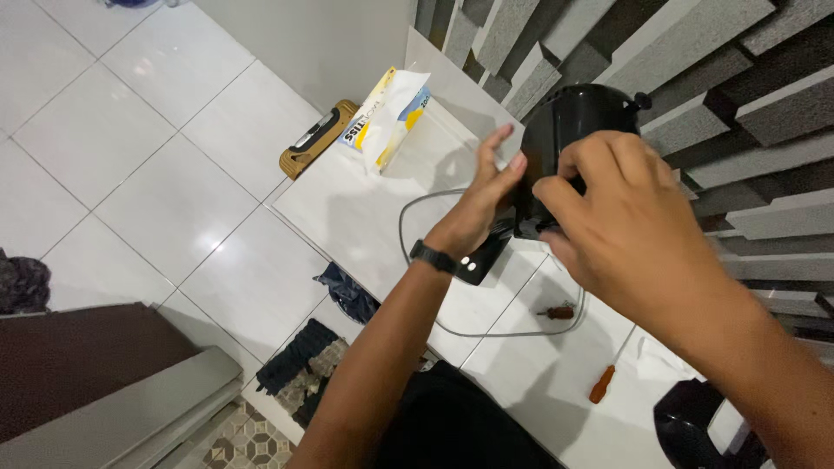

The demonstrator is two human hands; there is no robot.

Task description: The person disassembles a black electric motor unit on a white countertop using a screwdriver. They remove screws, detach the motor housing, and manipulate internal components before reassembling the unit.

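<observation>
Both hands meet on a black appliance [580,117] at about 1 o'clock from the middle of the view. It is a rounded, glossy black plastic housing, domed on top with a small knob at its upper right edge, standing on the white tiled counter [365,208] against a wall of grey angled slats [747,104]. Its lower part runs down into a shiny black base [483,259] that catches a spot of light.

The left hand [480,195], with a dark watch [433,257] at the wrist, lies flat against the housing's left side, fingers straight and together, pressing rather than gripping. The right hand [621,217] curls over the front, thumb and fingers bent onto the black body; how tightly it grips cannot be told, since the hand hides the contact.

A grey cord [417,208] loops across the counter from the appliance toward 6 o'clock. At 5 o'clock lie 2 tools: a small dark-handled one [556,311] and an orange-handled screwdriver [602,383]. At 11 o'clock sits a white and yellow tissue pack [387,117], with a tan case [317,139] just beside it at the counter's end.
</observation>
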